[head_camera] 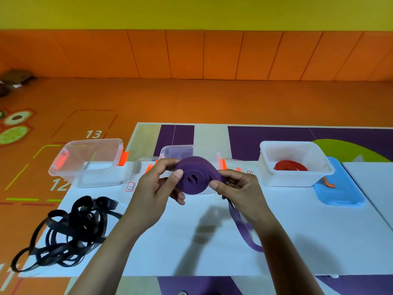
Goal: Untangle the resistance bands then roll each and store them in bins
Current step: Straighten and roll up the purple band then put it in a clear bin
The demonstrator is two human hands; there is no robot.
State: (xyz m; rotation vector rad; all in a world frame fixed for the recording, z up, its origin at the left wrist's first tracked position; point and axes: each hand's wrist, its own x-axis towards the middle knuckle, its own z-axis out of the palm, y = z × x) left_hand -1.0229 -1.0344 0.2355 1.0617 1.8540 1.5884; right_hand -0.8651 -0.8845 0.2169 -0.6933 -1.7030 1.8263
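Both hands pinch the purple resistance band [194, 177] above the bench [191, 241]: left hand [158, 184] steadies the coil, right hand [238, 187] feeds it. Its loose tail [244, 228] trails below the right hand, toward the camera, unrolled.

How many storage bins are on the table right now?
3: a clear bin at far left, a clear bin in the middle, partly hidden behind the purple band, and a white bin at right holding a red band.
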